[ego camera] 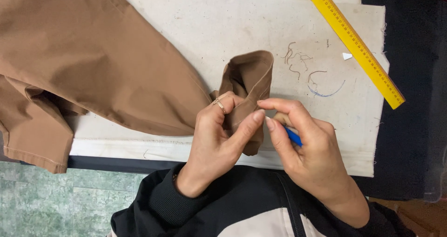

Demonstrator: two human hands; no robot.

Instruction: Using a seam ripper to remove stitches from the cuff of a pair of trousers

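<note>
A brown garment [93,64] lies across the left of the cloth-covered table [223,27], and its folded cuff end [249,76] is raised in front of me. My left hand [216,141], with a ring on one finger, pinches the cuff's stitched hem between thumb and fingers. My right hand [305,146] holds a small blue-handled tool [293,137] in its palm while its thumb and forefinger meet at the hem, right beside my left thumb. The tool's tip is hidden by my fingers.
A yellow ruler [354,44] lies diagonally at the upper right. Loose brown and blue thread scraps [307,69] sit on the cloth beyond the cuff. Dark fabric [409,102] covers the right side. Green tiled floor [70,204] shows at lower left.
</note>
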